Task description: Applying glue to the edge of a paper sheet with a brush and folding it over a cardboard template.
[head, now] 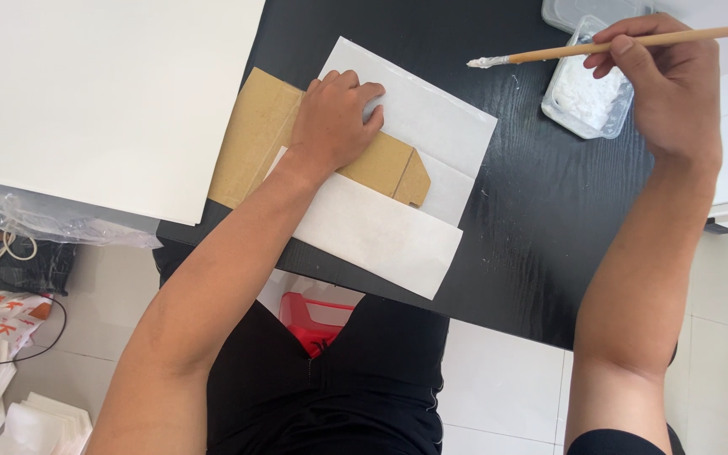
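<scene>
Two hands, one brush, one flat cardboard piece

Nearest, the left hand presses curled fingers on the cardboard piece, which lies on white paper at the black table edge. Keep that pressure firm so nothing shifts. Farther off, the right hand pinches the wooden brush, its white-coated tip raised beside the clear paste tray; load it lightly.

Table: bears everything below.
Large board: on the table's left part.
Paper sheet: right of the large board, at the near edge.
Cardboard piece: on the paper sheet.
Left hand: on the cardboard piece and paper sheet.
Paste tray: well right of the sheet.
Right hand: over the tray, gripping a brush that points left.
Stool: under the table, between the legs.
</scene>
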